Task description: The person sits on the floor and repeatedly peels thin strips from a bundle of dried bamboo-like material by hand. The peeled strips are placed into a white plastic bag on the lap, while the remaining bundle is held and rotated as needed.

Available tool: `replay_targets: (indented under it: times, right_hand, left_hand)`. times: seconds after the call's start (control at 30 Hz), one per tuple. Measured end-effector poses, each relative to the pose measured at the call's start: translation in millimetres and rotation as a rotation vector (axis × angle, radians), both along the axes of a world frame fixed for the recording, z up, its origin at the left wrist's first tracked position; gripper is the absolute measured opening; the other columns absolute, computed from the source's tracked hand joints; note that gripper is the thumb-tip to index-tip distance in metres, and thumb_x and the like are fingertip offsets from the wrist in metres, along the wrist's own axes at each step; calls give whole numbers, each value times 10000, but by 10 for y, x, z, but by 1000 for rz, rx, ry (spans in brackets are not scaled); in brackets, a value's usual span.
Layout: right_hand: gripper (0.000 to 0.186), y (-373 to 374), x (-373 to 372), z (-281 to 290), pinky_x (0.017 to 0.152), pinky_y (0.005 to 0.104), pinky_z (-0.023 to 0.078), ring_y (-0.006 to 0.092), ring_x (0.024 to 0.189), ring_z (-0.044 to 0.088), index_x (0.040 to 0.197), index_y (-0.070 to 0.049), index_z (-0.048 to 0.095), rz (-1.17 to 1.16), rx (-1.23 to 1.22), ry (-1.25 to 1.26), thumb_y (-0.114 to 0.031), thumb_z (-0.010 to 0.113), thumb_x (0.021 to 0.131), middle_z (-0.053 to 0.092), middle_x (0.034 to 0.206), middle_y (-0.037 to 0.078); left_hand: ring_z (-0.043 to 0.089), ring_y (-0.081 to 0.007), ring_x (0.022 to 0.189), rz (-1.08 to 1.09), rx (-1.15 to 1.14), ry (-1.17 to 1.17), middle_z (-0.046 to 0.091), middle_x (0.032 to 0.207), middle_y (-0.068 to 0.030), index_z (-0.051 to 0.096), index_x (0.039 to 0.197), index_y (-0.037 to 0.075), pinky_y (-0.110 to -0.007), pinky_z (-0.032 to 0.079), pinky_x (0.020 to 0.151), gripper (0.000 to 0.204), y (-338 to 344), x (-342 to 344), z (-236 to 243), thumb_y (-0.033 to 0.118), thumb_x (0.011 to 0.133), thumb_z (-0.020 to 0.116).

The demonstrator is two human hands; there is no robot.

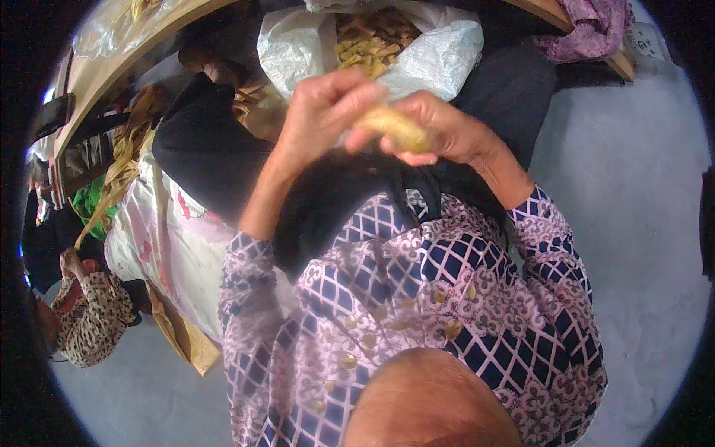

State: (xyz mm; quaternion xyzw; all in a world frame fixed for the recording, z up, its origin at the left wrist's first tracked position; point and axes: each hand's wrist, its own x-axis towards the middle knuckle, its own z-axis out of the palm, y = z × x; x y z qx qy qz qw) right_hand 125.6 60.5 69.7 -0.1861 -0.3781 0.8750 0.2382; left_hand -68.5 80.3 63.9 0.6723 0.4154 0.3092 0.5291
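Observation:
My right hand is closed around a short yellow bundle, held above my lap. My left hand is at the bundle’s upper left end with bent fingers; their tips are blurred by motion, so their grip is unclear. Just beyond both hands, an open white woven sack holds yellowish-brown leafy strips.
A curved wooden bench edge arches across the top left. Long dried strips lie beside a pale printed cloth. At the left, another person grips a strip. Purple fabric hangs at the upper right above grey floor.

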Motion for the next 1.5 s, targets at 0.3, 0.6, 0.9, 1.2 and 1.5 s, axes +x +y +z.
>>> replay_targets:
  times: [0.3, 0.6, 0.9, 1.2, 1.5]
  right_hand:
    - [317, 39, -140, -93, 551, 238, 449, 127, 652, 603, 955, -30, 609, -269, 595, -566, -313, 605, 813, 638, 788, 78]
    - [220, 119, -103, -186, 588, 304, 448, 242, 682, 572, 892, -78, 641, -336, 1220, -902, -137, 674, 683, 572, 763, 98]
    - [227, 74, -249, -310, 552, 350, 446, 270, 615, 586, 828, -63, 652, -635, 868, -1050, -263, 661, 721, 599, 684, 113]
    - [146, 159, -196, -427, 589, 307, 451, 206, 647, 564, 808, 8, 629, -492, 756, -911, -107, 641, 720, 606, 756, 110]
    - [62, 104, -306, -452, 733, 339, 466, 266, 843, 568, 708, 36, 614, -785, 1233, -897, -7, 608, 663, 607, 952, 109]
  left_hand:
    - [527, -114, 569, -197, -955, -556, 574, 855, -101, 442, 1165, 5, -169, 441, 433, 418, -79, -41, -579, 275, 864, 550]
    - [536, -85, 542, 53, -1065, -667, 578, 744, -73, 510, 1011, 5, -140, 451, 416, 215, -202, 213, -534, 180, 887, 512]
    - [510, -44, 480, 639, -220, -258, 591, 639, -30, 617, 874, -29, -158, 335, 419, 155, -213, 385, -422, 112, 865, 553]
    - [547, -104, 515, 479, -104, -122, 595, 631, -65, 560, 921, -24, -233, 425, 464, 232, -209, 355, -419, 175, 815, 613]
    - [494, -88, 528, 519, -414, -449, 556, 716, -26, 530, 968, 26, -201, 406, 458, 157, -186, 357, -643, 94, 827, 537]
